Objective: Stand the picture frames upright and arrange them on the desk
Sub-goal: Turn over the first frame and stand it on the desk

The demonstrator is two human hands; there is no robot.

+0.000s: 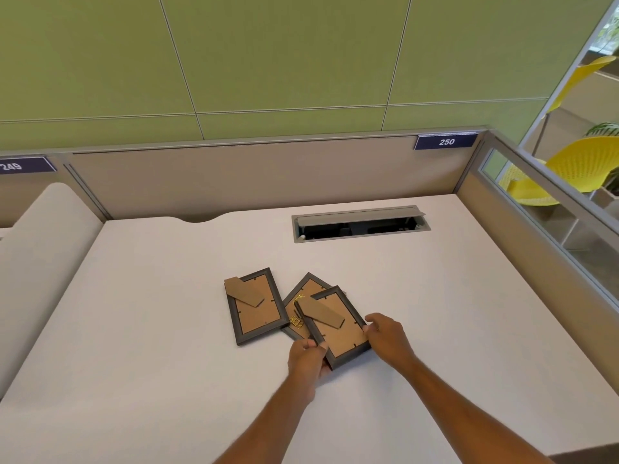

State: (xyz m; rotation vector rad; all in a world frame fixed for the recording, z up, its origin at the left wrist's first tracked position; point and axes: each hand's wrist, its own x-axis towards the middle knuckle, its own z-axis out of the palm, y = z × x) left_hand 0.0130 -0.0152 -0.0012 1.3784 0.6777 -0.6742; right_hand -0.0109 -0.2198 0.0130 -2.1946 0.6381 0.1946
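Observation:
Three dark-grey picture frames lie face down on the white desk (pixel 134 329), brown backs up. The left frame (pixel 256 313) lies alone with its cardboard stand folded out. A middle frame (pixel 303 301) is partly covered by the right frame (pixel 341 329), which rests tilted on top of it, stand showing. My left hand (pixel 306 358) grips the right frame's near-left corner. My right hand (pixel 385 333) holds its right edge with fingers around the rim.
An open cable hatch (pixel 360 224) is set into the desk at the back right. Grey partition walls (pixel 234 175) close the back and right side. A padded beige divider (pixel 43 236) borders the left. Yellow chairs (pixel 589 165) stand beyond the glass.

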